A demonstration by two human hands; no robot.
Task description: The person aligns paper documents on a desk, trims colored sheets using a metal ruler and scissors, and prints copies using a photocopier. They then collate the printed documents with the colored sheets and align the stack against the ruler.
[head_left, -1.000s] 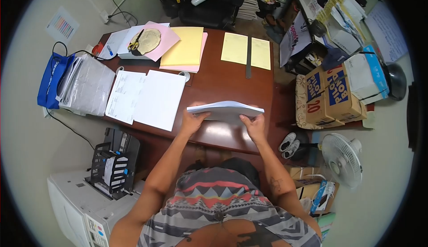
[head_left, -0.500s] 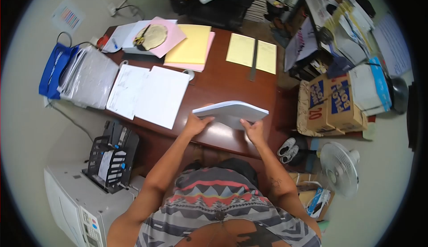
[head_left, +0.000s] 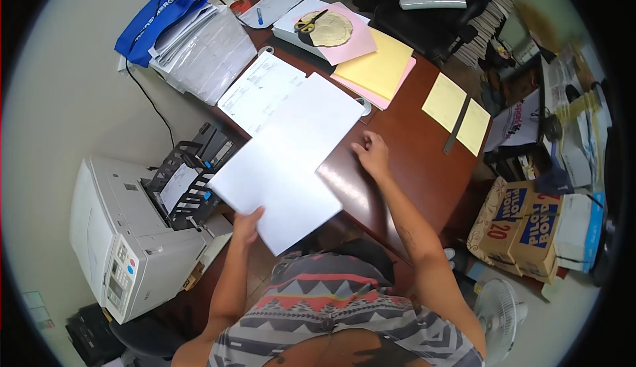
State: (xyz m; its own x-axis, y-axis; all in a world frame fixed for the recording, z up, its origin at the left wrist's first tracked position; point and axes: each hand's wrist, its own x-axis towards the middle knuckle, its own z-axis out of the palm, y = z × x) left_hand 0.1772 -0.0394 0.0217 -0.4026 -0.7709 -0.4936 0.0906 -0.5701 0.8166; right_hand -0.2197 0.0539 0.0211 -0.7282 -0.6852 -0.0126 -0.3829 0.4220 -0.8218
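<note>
A glossy brown desk (head_left: pixel 404 152) adjoins pale walls (head_left: pixel 66 89).

Head-worn view, looking down over desk (head_left: pixel 424 188) and hands.

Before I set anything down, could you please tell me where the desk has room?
Bare desktop lies between the white sheets and yellow sheets, down to the near edge, partly beneath the right hand. The far left is crowded with a blue bag, papers and scissors; a paper stack in the left hand covers the near left.
</note>
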